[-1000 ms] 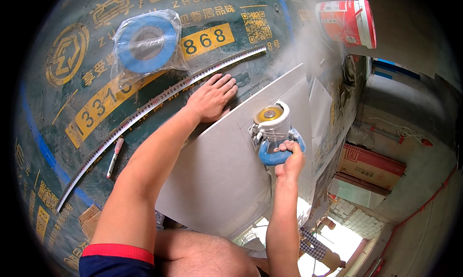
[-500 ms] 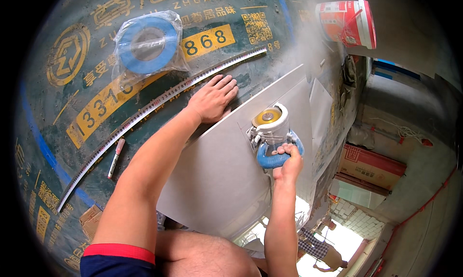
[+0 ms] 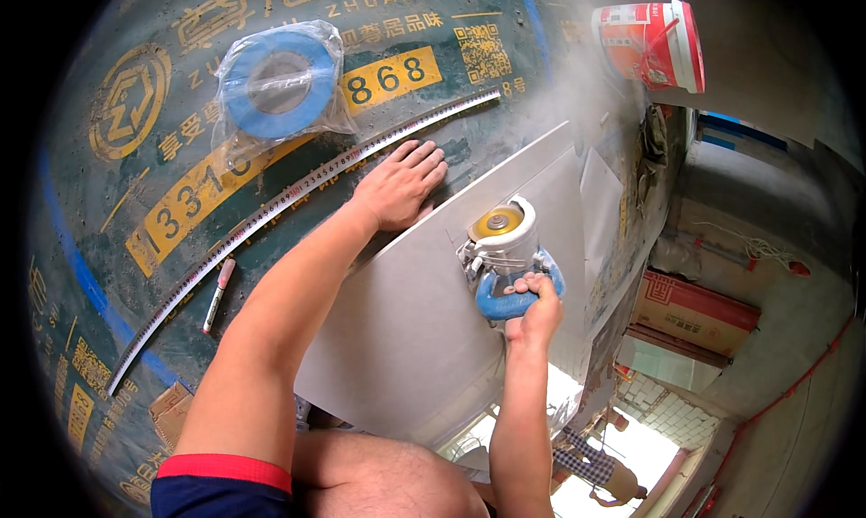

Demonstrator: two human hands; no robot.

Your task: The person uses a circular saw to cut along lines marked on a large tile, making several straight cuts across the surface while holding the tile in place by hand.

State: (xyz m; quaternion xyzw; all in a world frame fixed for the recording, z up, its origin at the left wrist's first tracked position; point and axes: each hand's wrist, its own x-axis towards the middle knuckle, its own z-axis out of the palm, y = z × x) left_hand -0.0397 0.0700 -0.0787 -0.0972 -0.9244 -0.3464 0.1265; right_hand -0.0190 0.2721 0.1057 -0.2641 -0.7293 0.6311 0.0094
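Note:
My left hand (image 3: 404, 183) lies with fingers spread on the green, printed floor covering (image 3: 135, 320), against the upper edge of a large pale grey tile (image 3: 379, 338). My right hand (image 3: 532, 306) grips the blue handle of a power cutter (image 3: 501, 238), whose yellow disc faces up inside a white guard, on the tile. A white measuring tape (image 3: 271, 210) stretches beside my left hand, with a marker pen (image 3: 216, 297) below it. A blue roll in clear plastic (image 3: 275, 81) lies above the tape. Pale dust hangs beyond the tile's upper right end.
A red and white bucket (image 3: 645, 45) stands at top right. A cardboard piece (image 3: 170, 414) lies at lower left. At the right are a concrete wall, a red carton (image 3: 695, 306) and coiled cable (image 3: 758, 246). A person in a checked shirt (image 3: 582, 455) is in the bright background.
The cutter and my right hand have shifted slightly down and left along the tile. My left hand is almost still. The person in the background has moved slightly.

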